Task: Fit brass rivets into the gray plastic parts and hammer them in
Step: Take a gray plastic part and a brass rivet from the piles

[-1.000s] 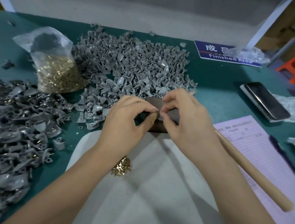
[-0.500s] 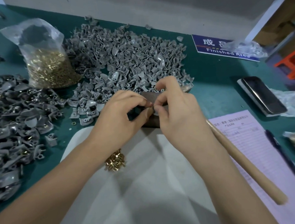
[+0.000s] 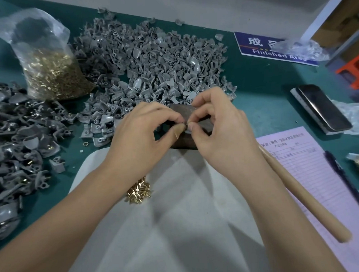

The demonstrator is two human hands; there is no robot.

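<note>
Left hand (image 3: 141, 135): curled, thumb and forefinger pinching a small item against the right hand's fingertips, above a dark brown metal block (image 3: 183, 113); item itself too small and hidden to name with certainty.
Right hand (image 3: 221, 130): curled likewise, thumb and forefinger pinching a small gray plastic part (image 3: 187, 131) at the meeting point of both hands.
Loose brass rivets (image 3: 139, 191): small heap on the white cloth sheet (image 3: 178, 218), just below the left wrist.
Clear plastic bag of brass rivets (image 3: 48, 67): upright at far left on the green table (image 3: 260, 85), touching the big pile.
Big pile of gray plastic parts (image 3: 150, 61): spread behind the hands, reaching the dark block.
Darker pile of gray parts (image 3: 14, 143): along the left edge, some showing brass.
Long wooden handle (image 3: 300, 194): lying diagonally to the right of the right forearm, across a pink printed form (image 3: 311, 161).
Black phone (image 3: 323, 109): flat at right, well apart from the hands.
Blue sign reading "Finished Area" (image 3: 259, 48): at the far table edge, partly covered by plastic.
</note>
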